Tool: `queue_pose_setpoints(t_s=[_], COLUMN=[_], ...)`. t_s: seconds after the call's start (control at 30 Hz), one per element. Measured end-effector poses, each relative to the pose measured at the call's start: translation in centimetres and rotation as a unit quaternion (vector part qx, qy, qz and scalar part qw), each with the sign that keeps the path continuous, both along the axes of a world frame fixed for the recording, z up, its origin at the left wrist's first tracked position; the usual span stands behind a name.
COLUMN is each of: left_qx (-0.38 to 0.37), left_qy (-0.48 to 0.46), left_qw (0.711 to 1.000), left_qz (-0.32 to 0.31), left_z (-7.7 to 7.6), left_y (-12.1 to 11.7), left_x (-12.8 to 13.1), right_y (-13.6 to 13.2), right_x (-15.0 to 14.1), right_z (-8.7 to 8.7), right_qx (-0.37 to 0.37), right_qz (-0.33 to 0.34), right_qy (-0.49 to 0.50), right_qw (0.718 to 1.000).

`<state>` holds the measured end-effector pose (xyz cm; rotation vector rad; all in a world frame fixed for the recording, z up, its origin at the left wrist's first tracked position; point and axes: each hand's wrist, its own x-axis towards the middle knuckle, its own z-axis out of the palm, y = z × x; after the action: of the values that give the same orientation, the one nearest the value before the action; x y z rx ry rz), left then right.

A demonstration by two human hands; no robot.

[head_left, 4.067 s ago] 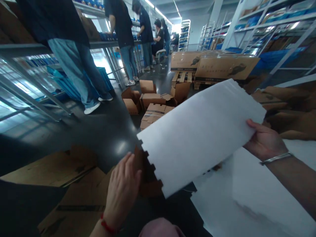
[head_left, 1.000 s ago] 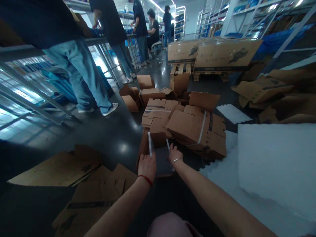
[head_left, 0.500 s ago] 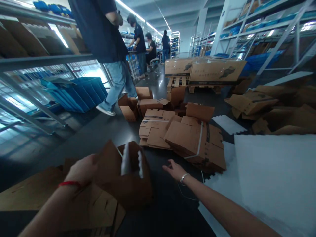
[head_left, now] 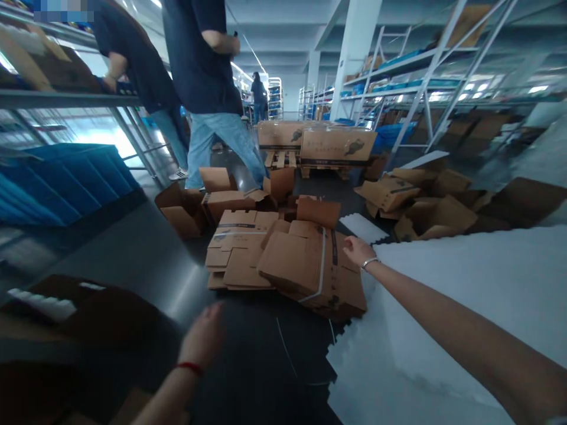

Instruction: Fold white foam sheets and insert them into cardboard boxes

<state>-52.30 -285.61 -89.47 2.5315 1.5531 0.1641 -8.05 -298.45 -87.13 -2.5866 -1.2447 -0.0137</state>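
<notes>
My left hand point(head_left: 204, 337), smeared by motion, is over the dark floor and appears apart from the cardboard. To its left stands an open brown carton point(head_left: 119, 310) with white notched foam inserts point(head_left: 42, 304) inside. My right hand point(head_left: 358, 252) reaches forward with loosely bent fingers and nothing visible in them. It is at the right edge of a strapped bundle of flattened cartons point(head_left: 296, 265), though I cannot tell whether it touches. Beneath the right forearm lie large white foam sheets point(head_left: 443, 330) with toothed edges. A second flattened stack point(head_left: 239, 248) adjoins the bundle.
Open cartons point(head_left: 221, 203) lie beyond the stacks, and more cardboard point(head_left: 436, 218) is at the right. A loose strap point(head_left: 287, 348) curves across the floor. Blue bins point(head_left: 75, 183) stand by the left shelving. Two people are nearby at the left. Boxed pallets point(head_left: 336, 144) stand behind.
My left hand has let go of the carton with foam inserts, which now sits farther left in view. My right hand has moved forward and right to the bundle's edge. The view has turned right.
</notes>
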Motion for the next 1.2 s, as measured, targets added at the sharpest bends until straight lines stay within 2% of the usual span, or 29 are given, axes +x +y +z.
queue_pose_setpoints(t_s=[0.03, 0.07, 0.13, 0.17, 0.23, 0.3, 0.4, 0.47, 0.53, 0.6, 0.63, 0.7, 0.8, 0.87, 0.93, 0.97, 1.03, 1.07, 1.13, 1.2], left_qx=[-0.091, -0.174, -0.272, -0.276, -0.244, -0.21, -0.201, -0.199, -0.194, -0.194, -0.195, -0.195, -0.183, -0.187, -0.218, -0.235, -0.233, -0.203, -0.08, 0.025], left_qy=[0.07, 0.142, 0.259, 0.282, 0.278, 0.263, 0.265, 0.269, 0.272, 0.276, 0.278, 0.282, 0.296, 0.295, 0.261, 0.217, 0.067, -0.036, -0.208, -0.279], left_qw=[0.993, 0.974, 0.927, 0.918, 0.928, 0.941, 0.943, 0.942, 0.942, 0.941, 0.94, 0.938, 0.937, 0.937, 0.94, 0.948, 0.97, 0.977, 0.967, 0.947], left_qz=[-0.018, -0.026, -0.019, -0.036, -0.04, -0.03, -0.025, -0.028, -0.029, -0.031, -0.035, -0.047, -0.039, -0.021, 0.001, 0.006, -0.013, -0.045, -0.124, -0.156], left_z=[-2.8, -5.9, -11.9, -14.6, -18.9, -21.3, -22.2, -21.8, -21.5, -21.2, -21.2, -21.3, -21.8, -21.8, -20.5, -19.2, -14.9, -12.0, -5.5, 0.5], left_y=[-2.0, -4.0, -7.5, -8.8, -10.2, -10.6, -10.1, -9.8, -9.6, -9.7, -9.8, -10.1, -10.3, -10.4, -10.3, -10.3, -10.6, -10.9, -11.4, -11.6], left_x=[1.9, 3.7, 6.5, 7.4, 8.0, 7.8, 7.2, 7.1, 7.3, 7.4, 7.4, 7.3, 7.2, 7.2, 7.6, 8.0, 9.1, 9.6, 10.3, 9.9], right_y=[0.4, 1.0, 2.9, 4.1, 6.9, 10.1, 14.2, 15.8, 16.2, 15.5, 14.9, 13.2, 9.7, 6.5, 2.6, 0.6, -3.4, -5.0, -7.3, -8.2], right_x=[1.5, 2.9, 5.3, 6.4, 8.6, 10.6, 13.0, 13.6, 13.5, 13.2, 13.1, 13.1, 12.6, 10.8, 7.2, 4.7, -1.2, -4.5, -11.2, -17.4], right_z=[0.5, 1.0, 2.1, 2.6, 3.5, 4.0, 3.3, 2.0, 0.9, 0.8, 1.3, 3.4, 8.8, 12.9, 16.2, 17.4, 18.7, 18.8, 18.2, 16.7], right_qx=[0.003, 0.005, 0.006, 0.006, 0.005, -0.002, -0.024, -0.033, -0.034, -0.023, -0.017, 0.021, 0.11, 0.157, 0.209, 0.246, 0.308, 0.324, 0.329, 0.308], right_qz=[-0.012, -0.021, -0.017, -0.005, 0.025, 0.04, 0.019, 0.003, 0.01, 0.028, 0.034, 0.023, -0.014, -0.029, -0.02, 0.0, 0.081, 0.105, 0.15, 0.218], right_qy=[-0.013, -0.031, -0.078, -0.106, -0.15, -0.164, -0.131, -0.088, -0.056, -0.052, -0.057, -0.082, -0.138, -0.149, -0.111, -0.076, 0.03, 0.087, 0.204, 0.336], right_qw=[1.0, 0.999, 0.997, 0.994, 0.988, 0.986, 0.991, 0.996, 0.998, 0.998, 0.998, 0.996, 0.984, 0.976, 0.971, 0.966, 0.948, 0.936, 0.91, 0.863])
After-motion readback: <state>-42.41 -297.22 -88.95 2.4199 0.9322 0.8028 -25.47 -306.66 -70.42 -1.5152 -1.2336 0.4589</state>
